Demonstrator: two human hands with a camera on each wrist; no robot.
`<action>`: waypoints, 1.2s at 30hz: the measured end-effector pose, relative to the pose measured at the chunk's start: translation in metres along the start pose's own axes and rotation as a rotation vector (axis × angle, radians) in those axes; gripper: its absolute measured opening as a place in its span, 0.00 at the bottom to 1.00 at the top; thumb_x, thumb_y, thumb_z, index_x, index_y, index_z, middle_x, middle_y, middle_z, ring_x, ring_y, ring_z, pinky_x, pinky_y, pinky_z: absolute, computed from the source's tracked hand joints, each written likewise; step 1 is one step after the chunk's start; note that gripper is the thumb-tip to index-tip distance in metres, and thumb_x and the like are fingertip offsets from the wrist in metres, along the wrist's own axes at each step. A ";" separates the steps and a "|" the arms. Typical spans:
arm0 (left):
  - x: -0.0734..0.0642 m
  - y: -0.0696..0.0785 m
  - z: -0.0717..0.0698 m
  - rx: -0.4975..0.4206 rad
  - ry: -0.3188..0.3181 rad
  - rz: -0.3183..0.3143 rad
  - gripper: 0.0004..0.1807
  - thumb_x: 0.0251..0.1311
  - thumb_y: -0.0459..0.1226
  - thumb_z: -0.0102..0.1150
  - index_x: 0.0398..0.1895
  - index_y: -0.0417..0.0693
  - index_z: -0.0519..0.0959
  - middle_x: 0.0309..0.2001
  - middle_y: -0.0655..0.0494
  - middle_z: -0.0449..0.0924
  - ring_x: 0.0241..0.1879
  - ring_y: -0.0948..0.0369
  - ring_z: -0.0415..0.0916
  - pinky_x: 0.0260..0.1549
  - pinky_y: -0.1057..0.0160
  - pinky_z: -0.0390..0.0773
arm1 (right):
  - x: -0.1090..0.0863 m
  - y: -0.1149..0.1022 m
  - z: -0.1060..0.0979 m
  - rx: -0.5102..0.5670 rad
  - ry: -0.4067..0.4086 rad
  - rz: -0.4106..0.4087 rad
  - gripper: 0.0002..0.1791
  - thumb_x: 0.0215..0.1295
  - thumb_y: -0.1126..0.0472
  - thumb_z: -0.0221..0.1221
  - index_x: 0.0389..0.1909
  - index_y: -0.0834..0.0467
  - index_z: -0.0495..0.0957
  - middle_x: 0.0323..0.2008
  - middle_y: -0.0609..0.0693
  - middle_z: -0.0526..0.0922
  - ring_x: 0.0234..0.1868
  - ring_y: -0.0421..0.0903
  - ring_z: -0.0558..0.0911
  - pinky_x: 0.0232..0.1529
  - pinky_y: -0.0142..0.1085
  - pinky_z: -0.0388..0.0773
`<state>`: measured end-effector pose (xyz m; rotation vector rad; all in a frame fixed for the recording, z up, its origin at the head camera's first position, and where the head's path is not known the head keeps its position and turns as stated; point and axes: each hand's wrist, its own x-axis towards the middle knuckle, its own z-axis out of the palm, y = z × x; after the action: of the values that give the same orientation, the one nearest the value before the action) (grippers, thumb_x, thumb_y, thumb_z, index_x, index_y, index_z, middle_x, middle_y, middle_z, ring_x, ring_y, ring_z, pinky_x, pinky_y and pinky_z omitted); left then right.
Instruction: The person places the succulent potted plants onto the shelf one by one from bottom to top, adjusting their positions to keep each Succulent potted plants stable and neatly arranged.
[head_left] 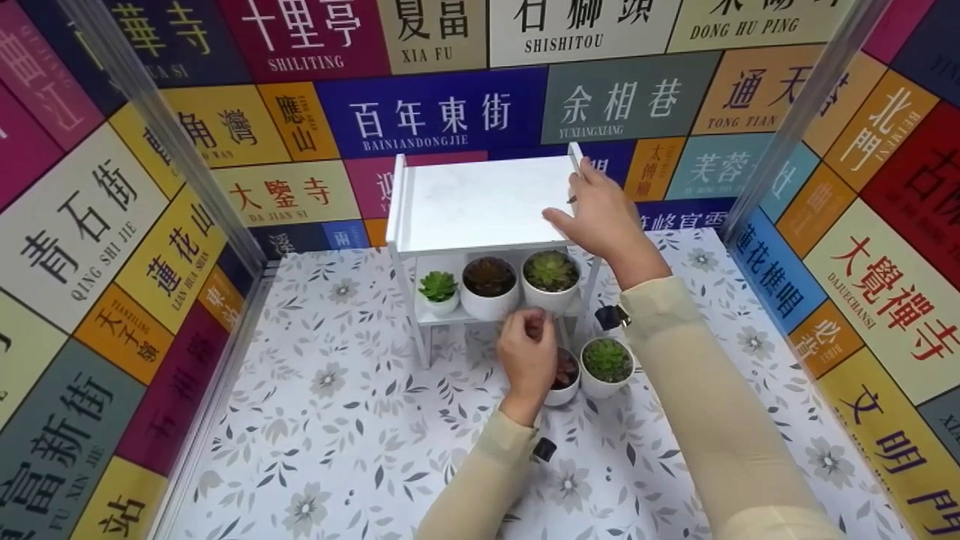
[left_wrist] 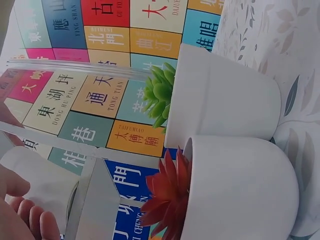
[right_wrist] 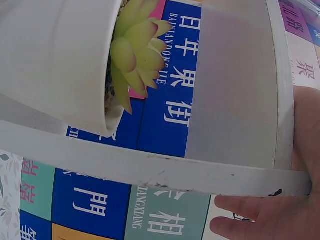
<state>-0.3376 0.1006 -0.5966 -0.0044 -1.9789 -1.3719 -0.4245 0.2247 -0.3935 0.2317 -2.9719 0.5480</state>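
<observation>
A white two-tier shelf [head_left: 480, 202] stands on the floral surface, with my right hand [head_left: 600, 214] gripping the right side of its upper tier. On its lower tier sit a small potted green succulent [head_left: 438, 288], a potted dark reddish-brown succulent [head_left: 490, 301] and a potted yellow-green succulent [head_left: 551, 298]. My left hand [head_left: 529, 360] is just in front of the yellow-green plant's pot, fingers loosely curled and nothing visible in them; whether they touch the pot is unclear. Beside this hand stand a potted red succulent [left_wrist: 170, 195], partly hidden in the head view, and another potted green succulent [head_left: 606, 366].
Floral-patterned covering [head_left: 330, 435] spreads around the shelf. Panels with coloured sign lettering [head_left: 431, 112] stand behind and at both sides, with clear corner posts [head_left: 799, 112]. The two floor pots stand close to the shelf's right front leg.
</observation>
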 end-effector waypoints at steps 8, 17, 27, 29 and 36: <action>-0.005 0.001 -0.010 0.001 -0.047 0.031 0.06 0.56 0.35 0.75 0.32 0.48 0.84 0.30 0.56 0.82 0.30 0.60 0.79 0.34 0.64 0.80 | 0.000 0.000 0.001 -0.003 -0.009 0.010 0.49 0.76 0.33 0.55 0.84 0.62 0.56 0.88 0.56 0.42 0.87 0.60 0.50 0.84 0.57 0.53; -0.015 -0.005 -0.023 0.002 -0.107 0.032 0.09 0.56 0.35 0.74 0.39 0.46 0.84 0.34 0.55 0.83 0.33 0.59 0.80 0.35 0.63 0.81 | 0.001 0.002 0.002 -0.033 -0.005 -0.016 0.49 0.76 0.33 0.53 0.83 0.63 0.56 0.87 0.60 0.43 0.87 0.64 0.47 0.84 0.60 0.49; -0.025 -0.016 -0.036 -0.018 -0.117 0.071 0.10 0.58 0.35 0.73 0.40 0.46 0.83 0.33 0.54 0.82 0.33 0.60 0.79 0.36 0.63 0.81 | 0.001 0.000 -0.004 -0.082 -0.036 -0.006 0.49 0.77 0.33 0.50 0.84 0.62 0.54 0.87 0.60 0.40 0.87 0.65 0.43 0.84 0.62 0.44; -0.028 -0.019 -0.039 -0.035 -0.130 0.084 0.10 0.59 0.35 0.72 0.41 0.44 0.83 0.34 0.54 0.82 0.33 0.60 0.80 0.37 0.63 0.82 | 0.001 0.000 -0.006 -0.094 -0.043 -0.006 0.49 0.77 0.33 0.50 0.84 0.63 0.54 0.87 0.60 0.39 0.87 0.65 0.41 0.84 0.63 0.43; -0.034 -0.038 -0.050 -0.063 -0.182 0.145 0.11 0.59 0.34 0.73 0.43 0.42 0.82 0.35 0.50 0.82 0.34 0.60 0.80 0.37 0.64 0.83 | 0.002 -0.001 -0.006 -0.114 -0.084 -0.017 0.49 0.79 0.32 0.46 0.85 0.63 0.51 0.87 0.60 0.36 0.87 0.64 0.36 0.83 0.65 0.40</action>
<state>-0.2992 0.0565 -0.6375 -0.3060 -2.0386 -1.3795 -0.4255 0.2259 -0.3870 0.2752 -3.0669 0.3747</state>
